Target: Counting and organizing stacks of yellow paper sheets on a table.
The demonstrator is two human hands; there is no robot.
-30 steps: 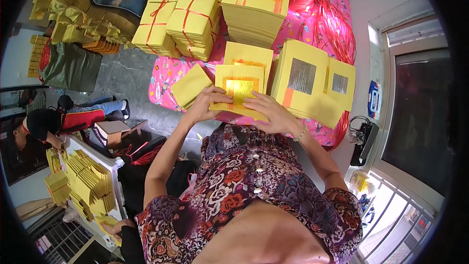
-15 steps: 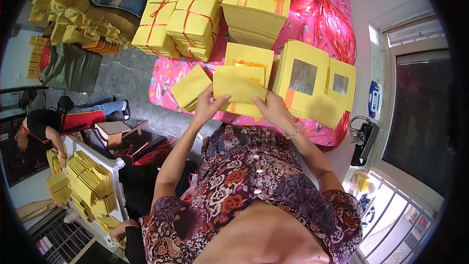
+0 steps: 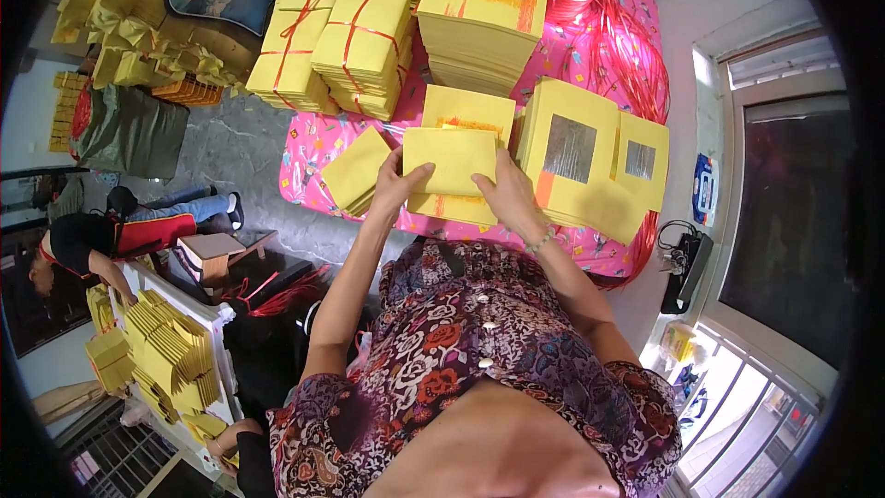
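Note:
A folded piece of yellow paper (image 3: 449,155) lies between my hands, above a stack of yellow paper with orange-red marks (image 3: 461,210). My left hand (image 3: 398,183) grips its left edge, thumb on top. At the right edge my right hand (image 3: 505,192) holds it the same way, its fingers partly hidden behind the paper. More yellow sheets (image 3: 358,171) lie fanned just left of my left hand. To the right of my right hand stands a stack with a silver square (image 3: 572,146) on its top sheet, and beside it a smaller silver-squared stack (image 3: 640,157).
Red-tied yellow paper bundles (image 3: 364,37) and a tall yellow stack (image 3: 484,0) fill the back of the pink-covered table (image 3: 309,152). Loose red ribbon (image 3: 618,46) lies at the far right. At left, a co-worker (image 3: 88,235) leans over a white table with yellow paper bundles (image 3: 171,337).
The yellow paper between my hands has levelled out and squared up. My right hand has moved up along its right edge. The co-worker's arm at the left has shifted slightly.

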